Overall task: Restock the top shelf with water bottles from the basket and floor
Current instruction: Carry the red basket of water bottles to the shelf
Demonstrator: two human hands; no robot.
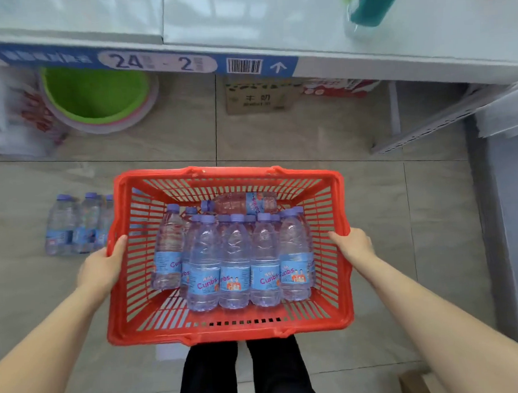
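Both bare forearms reach forward from the near edge, over dark trouser legs point(244, 372). Left hand point(102, 264) is clamped on the left rim of the red basket point(228, 331), thumb over the top edge; right hand point(353, 245) grips the right rim the same way, fingers curled under it. Between them the basket is held up off the tiled floor point(279, 136).

Inside the basket, water bottles point(234, 262) with purple caps and blue labels stand packed upright toward the near and right side, and one more bottle point(241, 203) lies on its side along the far wall. On the floor just left of the basket stands a small group of floor bottles point(72, 225), close together.

Farther off, the white top shelf point(244, 21) runs across the frame, with a blue price strip point(145, 60) along its front edge. A blurred teal-labelled bottle point(368, 7) sits on it at far right. Beneath the shelf sit a green basin point(96, 93) and a cardboard box point(259, 98).
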